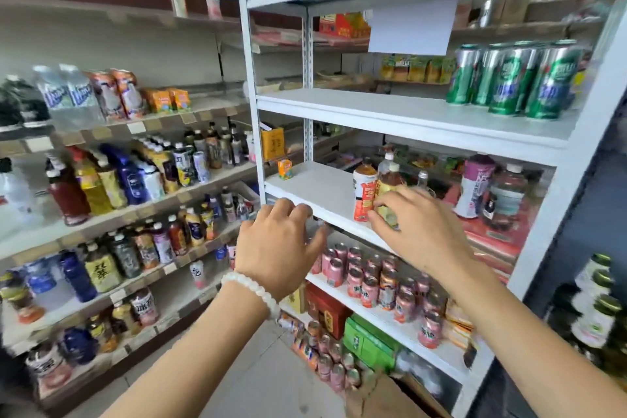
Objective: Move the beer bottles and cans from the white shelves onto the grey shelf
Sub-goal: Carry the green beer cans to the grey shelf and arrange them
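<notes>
Left hand (281,244) hovers spread and empty at the white shelf (315,190) edge. Right hand (417,231) curls around a yellow bottle (386,193), seemingly to lift it. Green cans (512,78) wait on the shelf above.

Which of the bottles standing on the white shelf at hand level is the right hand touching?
The yellow-labelled bottle: the right hand curls its fingers around its base. The orange-labelled bottle stands beside it, untouched.

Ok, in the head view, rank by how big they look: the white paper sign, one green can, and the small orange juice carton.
1. white paper sign
2. green can
3. orange juice carton

The carton sits farther back, so its true size is unsure.
</notes>
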